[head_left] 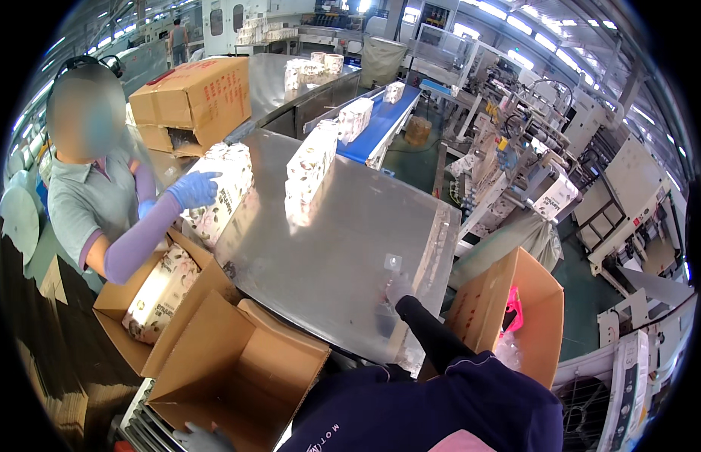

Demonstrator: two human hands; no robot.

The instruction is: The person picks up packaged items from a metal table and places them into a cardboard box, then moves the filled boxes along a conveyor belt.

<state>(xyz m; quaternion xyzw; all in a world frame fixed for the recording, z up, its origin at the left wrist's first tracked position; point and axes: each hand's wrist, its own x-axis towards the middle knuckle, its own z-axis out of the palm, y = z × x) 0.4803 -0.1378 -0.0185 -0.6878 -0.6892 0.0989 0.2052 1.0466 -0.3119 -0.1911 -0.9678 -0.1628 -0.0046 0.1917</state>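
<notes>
My left hand [201,438], in a grey glove, is at the lower edge beside the near wall of an open cardboard carton [237,361]. Its fingers look spread, though part of the hand is cut off. The carton's visible inside is bare cardboard. My right hand [398,288], also gloved, reaches over the metal table [335,256] near its right edge. Its fingers blur into the grey surface. Just beyond them lies a small pale, see-through square [393,262]. At my right side stands a tall carton [482,301] with pink and clear plastic inside.
A co-worker [102,196] at left lays a blue-gloved hand on a row of floral-wrapped packs [226,181]. Beside them, another carton [132,301] holds such packs. More packs [311,166] stand mid-table, leading to a blue conveyor [377,128]. A big carton [192,98] stands behind.
</notes>
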